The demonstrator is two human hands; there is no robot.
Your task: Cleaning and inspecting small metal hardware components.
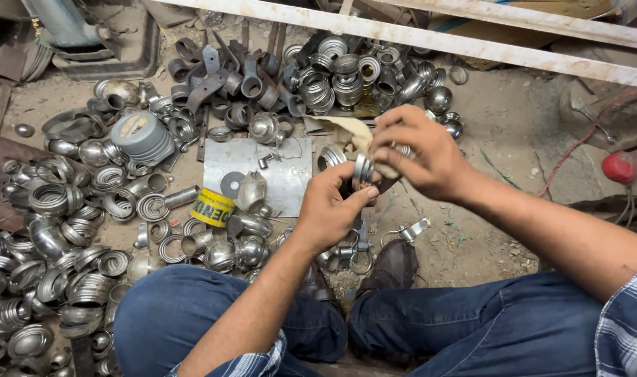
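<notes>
Sitting on the dirt floor, I pinch a ribbed metal ring (362,169) in my left hand (330,207) while my right hand (415,150) rubs it with a cloth (346,131), above a steel sheet (285,183) amid heaped metal fittings (53,230).

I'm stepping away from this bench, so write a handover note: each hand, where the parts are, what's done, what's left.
Left hand: holds a ribbed metal ring by its edge, above the floor.
Right hand: grips a beige cloth pressed against that ring.
Parts: a large heap of ribbed rings and balls lies on the floor to the left, a darker pile of collars and tubes at the top, and a flat metal plate with a yellow tape roll at its corner lies in the middle.
Done: cannot be told from this view.
Left: the ring in hand is being rubbed; the piles are unsorted.
</notes>
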